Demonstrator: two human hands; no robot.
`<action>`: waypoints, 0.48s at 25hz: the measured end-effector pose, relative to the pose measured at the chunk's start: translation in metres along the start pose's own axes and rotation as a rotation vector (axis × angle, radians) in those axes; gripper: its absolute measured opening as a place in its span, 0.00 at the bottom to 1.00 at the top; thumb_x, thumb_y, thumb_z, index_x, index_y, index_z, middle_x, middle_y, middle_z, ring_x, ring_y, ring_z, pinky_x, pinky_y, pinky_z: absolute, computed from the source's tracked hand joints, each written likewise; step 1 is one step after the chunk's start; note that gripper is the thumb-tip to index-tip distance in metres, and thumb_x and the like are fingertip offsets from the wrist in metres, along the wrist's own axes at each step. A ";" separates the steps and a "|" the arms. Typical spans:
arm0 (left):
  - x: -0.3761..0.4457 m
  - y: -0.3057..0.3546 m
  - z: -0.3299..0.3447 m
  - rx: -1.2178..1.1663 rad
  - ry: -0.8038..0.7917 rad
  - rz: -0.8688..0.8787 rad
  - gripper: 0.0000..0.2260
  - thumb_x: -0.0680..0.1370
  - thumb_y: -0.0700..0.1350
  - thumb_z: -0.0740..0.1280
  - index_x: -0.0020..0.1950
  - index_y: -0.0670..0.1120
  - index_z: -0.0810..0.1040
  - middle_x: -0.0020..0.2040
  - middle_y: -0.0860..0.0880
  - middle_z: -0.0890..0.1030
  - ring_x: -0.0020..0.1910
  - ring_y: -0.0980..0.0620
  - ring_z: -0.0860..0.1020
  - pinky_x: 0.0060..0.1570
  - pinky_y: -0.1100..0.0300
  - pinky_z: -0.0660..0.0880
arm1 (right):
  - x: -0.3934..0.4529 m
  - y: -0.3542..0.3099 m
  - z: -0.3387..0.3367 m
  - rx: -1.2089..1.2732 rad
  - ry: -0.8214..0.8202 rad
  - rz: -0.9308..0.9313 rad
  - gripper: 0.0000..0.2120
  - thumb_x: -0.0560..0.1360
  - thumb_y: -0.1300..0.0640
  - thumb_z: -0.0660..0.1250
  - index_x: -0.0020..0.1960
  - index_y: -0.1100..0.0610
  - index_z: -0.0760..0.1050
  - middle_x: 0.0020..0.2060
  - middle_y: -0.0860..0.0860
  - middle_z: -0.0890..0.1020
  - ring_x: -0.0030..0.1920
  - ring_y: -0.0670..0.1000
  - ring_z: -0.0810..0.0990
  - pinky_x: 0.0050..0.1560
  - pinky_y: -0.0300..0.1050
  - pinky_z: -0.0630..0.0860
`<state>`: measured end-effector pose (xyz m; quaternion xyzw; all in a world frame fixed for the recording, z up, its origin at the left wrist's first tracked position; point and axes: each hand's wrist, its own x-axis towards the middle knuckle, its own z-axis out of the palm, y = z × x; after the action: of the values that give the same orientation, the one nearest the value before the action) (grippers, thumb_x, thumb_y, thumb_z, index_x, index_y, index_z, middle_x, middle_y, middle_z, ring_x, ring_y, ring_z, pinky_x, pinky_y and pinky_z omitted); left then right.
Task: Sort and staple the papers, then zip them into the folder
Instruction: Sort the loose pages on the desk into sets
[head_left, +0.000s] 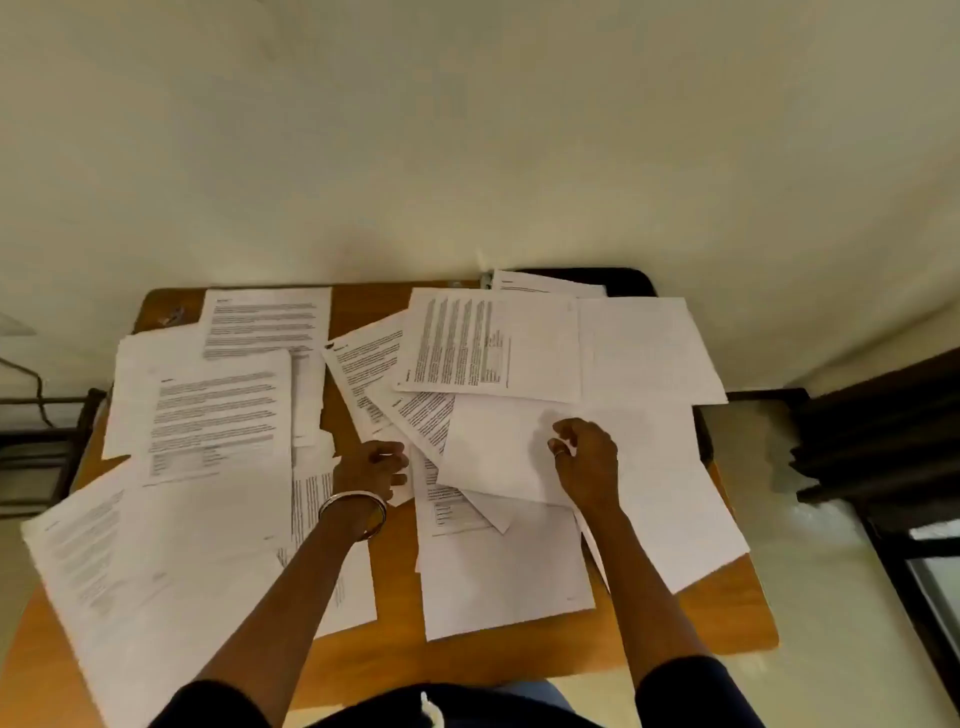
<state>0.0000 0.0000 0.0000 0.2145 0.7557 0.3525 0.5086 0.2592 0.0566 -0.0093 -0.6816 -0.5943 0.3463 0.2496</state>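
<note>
Sorting: right hand (584, 462) pinching a blank sheet (498, 457) to lift it; left hand (371, 465) gripping neighbouring papers (384, 374), steadying them.

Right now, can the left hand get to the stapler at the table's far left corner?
Probably yes: the stapler lies uncovered on bare table, nothing over it. The left hand rests mid-table; it's a long reach across the papers.

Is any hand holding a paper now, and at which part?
Right hand pinches the blank sheet mid-page; left hand's grip cannot be told.
</note>
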 end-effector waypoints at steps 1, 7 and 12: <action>0.002 0.000 0.002 -0.055 0.038 -0.044 0.07 0.75 0.37 0.68 0.52 0.44 0.79 0.49 0.42 0.83 0.41 0.44 0.81 0.35 0.57 0.75 | 0.015 0.000 0.000 -0.134 0.011 -0.075 0.14 0.74 0.63 0.69 0.59 0.60 0.77 0.54 0.57 0.79 0.57 0.56 0.75 0.59 0.47 0.72; -0.002 -0.006 0.015 -0.288 0.270 -0.205 0.07 0.76 0.39 0.66 0.53 0.42 0.79 0.47 0.43 0.82 0.43 0.43 0.81 0.43 0.54 0.78 | 0.098 -0.008 0.028 -0.720 -0.124 -0.513 0.33 0.72 0.49 0.71 0.72 0.57 0.66 0.73 0.60 0.64 0.74 0.62 0.60 0.69 0.64 0.57; -0.004 -0.005 0.022 -0.305 0.306 -0.197 0.07 0.76 0.39 0.66 0.54 0.42 0.78 0.47 0.43 0.83 0.41 0.46 0.81 0.37 0.58 0.77 | 0.117 0.004 0.042 -0.903 -0.120 -0.671 0.24 0.71 0.52 0.72 0.64 0.60 0.74 0.60 0.60 0.79 0.65 0.60 0.74 0.66 0.68 0.60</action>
<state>0.0222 0.0009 -0.0070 0.0044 0.7794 0.4395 0.4466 0.2362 0.1682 -0.0594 -0.4737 -0.8807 -0.0022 -0.0046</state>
